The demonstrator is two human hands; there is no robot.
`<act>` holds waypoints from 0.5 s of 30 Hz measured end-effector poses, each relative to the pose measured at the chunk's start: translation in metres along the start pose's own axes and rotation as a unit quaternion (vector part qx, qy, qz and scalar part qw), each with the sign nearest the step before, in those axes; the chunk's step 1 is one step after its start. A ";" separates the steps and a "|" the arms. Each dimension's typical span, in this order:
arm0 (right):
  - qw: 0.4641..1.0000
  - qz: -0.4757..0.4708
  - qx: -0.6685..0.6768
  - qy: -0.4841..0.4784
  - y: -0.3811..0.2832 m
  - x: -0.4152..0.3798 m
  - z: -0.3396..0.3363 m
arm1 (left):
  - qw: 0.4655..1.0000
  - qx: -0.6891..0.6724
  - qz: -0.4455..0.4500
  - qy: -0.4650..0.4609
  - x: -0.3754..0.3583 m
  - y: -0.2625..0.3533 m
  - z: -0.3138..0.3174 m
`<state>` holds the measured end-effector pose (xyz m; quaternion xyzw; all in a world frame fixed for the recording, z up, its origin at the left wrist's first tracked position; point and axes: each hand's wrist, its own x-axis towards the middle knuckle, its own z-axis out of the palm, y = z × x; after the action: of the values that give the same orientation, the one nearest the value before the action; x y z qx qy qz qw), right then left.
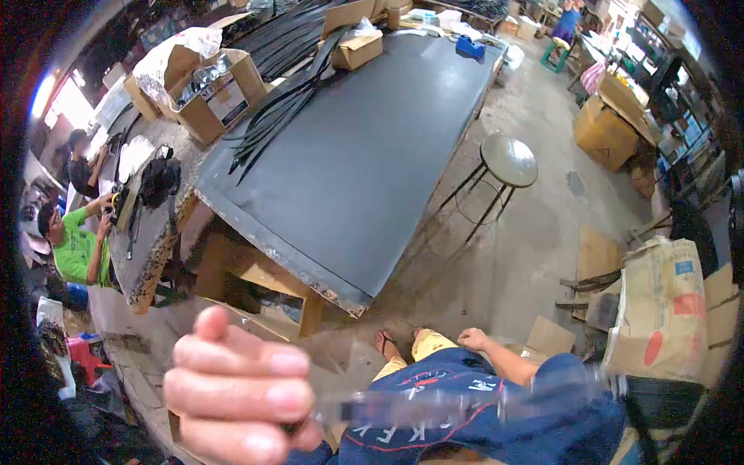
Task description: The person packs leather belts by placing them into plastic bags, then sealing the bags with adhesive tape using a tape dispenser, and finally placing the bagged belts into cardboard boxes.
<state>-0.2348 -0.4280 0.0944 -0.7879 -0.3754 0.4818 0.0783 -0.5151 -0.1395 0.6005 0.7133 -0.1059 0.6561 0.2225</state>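
My left hand (240,387) is raised close to the camera with its fingers curled inward. A blurred, see-through strip (434,407) runs rightward from beside its fingertips, across the front of a dark blue shirt (457,372). Whether the fingers hold this strip or something else, I cannot make out. Low by my yellow shorts (432,343), my right hand (474,339) looks loosely closed, and nothing shows in it. A large table with a dark grey top (349,155) stands ahead, and black strips (271,128) lie over its left side.
A round stool (508,161) stands right of the table. An open carton (213,97) and a small box (358,50) sit at the back left. A person in green (74,248) works at the left bench. Cartons (604,132) and a printed sack (659,302) line the right.
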 end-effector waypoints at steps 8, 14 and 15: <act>0.974 -0.059 0.181 0.121 0.002 0.015 -0.009 | 0.990 -0.028 -0.140 -0.003 -0.007 -0.024 0.050; 0.935 -0.025 0.236 0.265 0.028 0.030 -0.068 | 0.955 -0.027 -0.269 -0.118 -0.061 -0.078 0.138; 0.901 -0.048 0.345 0.260 0.011 0.023 -0.096 | 0.945 -0.005 -0.299 -0.130 -0.080 -0.088 0.160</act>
<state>-0.1444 -0.3979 0.1236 -0.7897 -0.1898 0.3547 0.4631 -0.3433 -0.1459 0.4999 0.7903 0.0810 0.4605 0.3960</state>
